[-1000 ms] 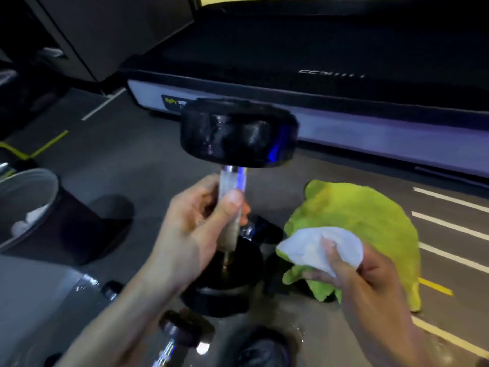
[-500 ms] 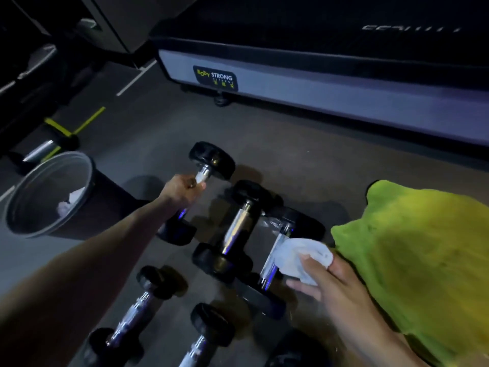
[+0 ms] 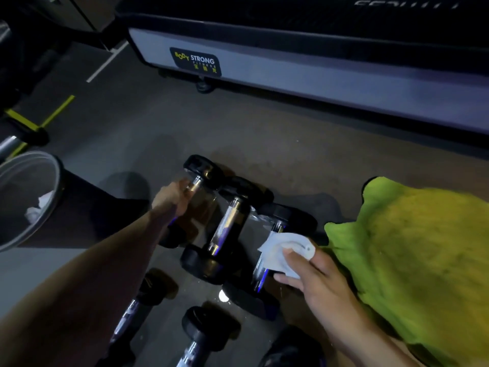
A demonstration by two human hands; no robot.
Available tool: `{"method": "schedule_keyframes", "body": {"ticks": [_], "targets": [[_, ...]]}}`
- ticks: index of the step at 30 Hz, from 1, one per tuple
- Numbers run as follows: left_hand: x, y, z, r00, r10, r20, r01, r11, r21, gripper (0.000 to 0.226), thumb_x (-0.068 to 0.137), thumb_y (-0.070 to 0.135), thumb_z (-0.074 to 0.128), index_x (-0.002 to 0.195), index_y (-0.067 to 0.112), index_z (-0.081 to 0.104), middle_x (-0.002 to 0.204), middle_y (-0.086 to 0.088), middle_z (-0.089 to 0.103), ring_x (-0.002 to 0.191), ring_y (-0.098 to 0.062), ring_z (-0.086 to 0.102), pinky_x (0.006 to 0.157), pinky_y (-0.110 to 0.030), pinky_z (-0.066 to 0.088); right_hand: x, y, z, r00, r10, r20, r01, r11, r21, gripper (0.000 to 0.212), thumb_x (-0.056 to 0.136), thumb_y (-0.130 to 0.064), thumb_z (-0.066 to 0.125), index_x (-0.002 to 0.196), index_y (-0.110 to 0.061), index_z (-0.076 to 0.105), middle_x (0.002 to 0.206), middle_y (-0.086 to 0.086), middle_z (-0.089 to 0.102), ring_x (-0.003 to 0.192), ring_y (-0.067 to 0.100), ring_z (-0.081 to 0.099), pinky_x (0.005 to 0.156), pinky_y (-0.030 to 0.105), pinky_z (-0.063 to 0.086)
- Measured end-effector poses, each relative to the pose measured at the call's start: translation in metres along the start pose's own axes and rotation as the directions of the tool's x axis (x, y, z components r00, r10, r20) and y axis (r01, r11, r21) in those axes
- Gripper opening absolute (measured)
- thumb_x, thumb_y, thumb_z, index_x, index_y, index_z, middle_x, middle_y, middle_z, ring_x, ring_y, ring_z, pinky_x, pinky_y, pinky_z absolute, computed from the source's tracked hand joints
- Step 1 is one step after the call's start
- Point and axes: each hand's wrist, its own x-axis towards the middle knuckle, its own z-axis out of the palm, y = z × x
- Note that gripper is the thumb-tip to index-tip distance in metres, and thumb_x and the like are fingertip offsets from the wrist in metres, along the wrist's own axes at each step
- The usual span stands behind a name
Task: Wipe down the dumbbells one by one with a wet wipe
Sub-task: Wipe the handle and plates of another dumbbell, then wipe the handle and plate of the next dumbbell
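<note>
Several black dumbbells with chrome handles lie side by side on the grey floor. My left hand point(image 3: 176, 198) grips the handle of the leftmost dumbbell point(image 3: 202, 172) in the far row, which lies against the middle dumbbell point(image 3: 227, 229). My right hand point(image 3: 317, 276) holds a crumpled white wet wipe point(image 3: 287, 250) over the handle of the right dumbbell point(image 3: 275, 250). Two more dumbbells point(image 3: 132, 313) point(image 3: 201, 337) lie nearer to me at the bottom.
A green towel point(image 3: 418, 263) is spread on the floor at the right. A grey bin point(image 3: 31, 197) with used wipes stands at the left. A treadmill base point(image 3: 317, 75) runs across the back. A chrome bar point(image 3: 8, 145) pokes in at far left.
My left hand brought the dumbbell down from upright in the air and laid it on the floor beside the others. My right hand with the wipe moved onto the right dumbbell's handle.
</note>
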Motion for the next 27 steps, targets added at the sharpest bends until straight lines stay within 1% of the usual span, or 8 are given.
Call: {"method": "schedule_keyframes", "body": {"ticks": [4,9,14,18,20,22,25,27], "targets": [[-0.043,-0.002,-0.021,0.955,0.224,-0.194,-0.226,0.974,0.015,0.038,0.098,0.027,0.064,0.128,0.003,0.067,0.122,-0.025,0.067,0.116,-0.043,0.06,0.095,-0.045,0.046,-0.015,0.0,0.003,0.999,-0.043,-0.006,0.043,0.999,-0.006,0.019,0.101,-0.01,0.057,0.104,-0.019,0.074,0.092,-0.013,0.078,0.091,0.004,0.072,0.084,0.035,0.063],[-0.153,-0.038,-0.008,0.944,0.266,-0.194,-0.32,0.881,-0.35,0.01,0.09,0.029,0.079,0.094,0.021,0.074,0.09,0.008,0.075,0.079,-0.006,0.066,0.078,-0.024,0.051,-0.044,0.01,0.001,0.993,-0.115,0.02,0.116,0.991,-0.06,0.019,0.102,-0.011,0.057,0.107,-0.02,0.073,0.1,-0.009,0.077,0.097,0.008,0.072,0.09,0.042,0.062],[-0.247,-0.084,0.018,0.968,0.251,0.022,-0.233,0.924,-0.303,0.008,0.089,0.024,0.081,0.088,0.028,0.074,0.084,0.017,0.076,0.08,0.005,0.07,0.07,-0.004,0.045,-0.075,0.023,-0.012,0.98,-0.194,0.048,0.2,0.964,-0.178,0.018,0.1,-0.01,0.06,0.11,-0.016,0.073,0.105,0.004,0.079,0.102,0.02,0.074,0.087,0.04,0.061],[-0.273,-0.114,0.059,0.961,0.172,0.216,-0.086,0.93,-0.358,0.029,0.077,0.051,0.082,0.092,0.028,0.072,0.084,0.012,0.075,0.073,0.008,0.068,0.07,-0.006,0.045,-0.108,0.023,-0.022,0.978,-0.175,0.113,0.202,0.93,-0.308,0.012,0.096,-0.014,0.066,0.105,-0.016,0.075,0.099,0.002,0.079,0.1,0.022,0.075,0.084,0.032,0.062],[-0.274,-0.12,0.08,0.961,0.152,0.232,-0.06,0.93,-0.363,0.035,0.078,0.054,0.083,0.096,0.026,0.072,0.089,0.011,0.076,0.078,0.007,0.07,0.073,-0.01,0.047,-0.124,0.022,-0.03,0.978,-0.135,0.157,0.18,0.928,-0.327,0.014,0.095,-0.02,0.069,0.106,-0.016,0.076,0.102,0.003,0.079,0.103,0.023,0.074,0.094,0.041,0.059],[-0.272,-0.116,0.099,0.956,0.153,0.251,-0.044,0.919,-0.391,0.032,0.082,0.047,0.084,0.099,0.022,0.076,0.092,0.01,0.078,0.083,0.004,0.071,0.079,-0.014,0.05,-0.136,0.024,-0.035,0.975,-0.095,0.199,0.143,0.959,-0.243,0.02,0.097,-0.019,0.065,0.113,-0.012,0.075,0.11,0.008,0.078,0.11,0.028,0.072,0.102,0.051,0.054],[-0.269,-0.106,0.124,0.945,0.176,0.274,-0.016,0.865,-0.502,0.013,0.087,0.034,0.083,0.079,0.026,0.075,0.074,0.015,0.075,0.072,0.002,0.066,0.074,-0.022,0.05,-0.141,0.035,-0.034,0.992,-0.063,0.112,0.071,0.995,-0.072,0.022,0.098,-0.007,0.057,0.11,-0.009,0.076,0.11,0.011,0.078,0.109,0.027,0.073,0.104,0.048,0.053],[-0.265,-0.105,0.135,0.942,0.153,0.297,0.04,0.831,-0.555,0.016,0.084,0.044,0.079,0.075,0.031,0.076,0.074,0.012,0.076,0.075,-0.004,0.067,0.076,-0.026,0.052,-0.137,0.043,-0.031,0.998,-0.033,0.056,0.031,0.999,0.031,0.022,0.098,-0.005,0.056,0.108,-0.006,0.075,0.112,0.011,0.077,0.109,0.026,0.073,0.103,0.046,0.053]]}}
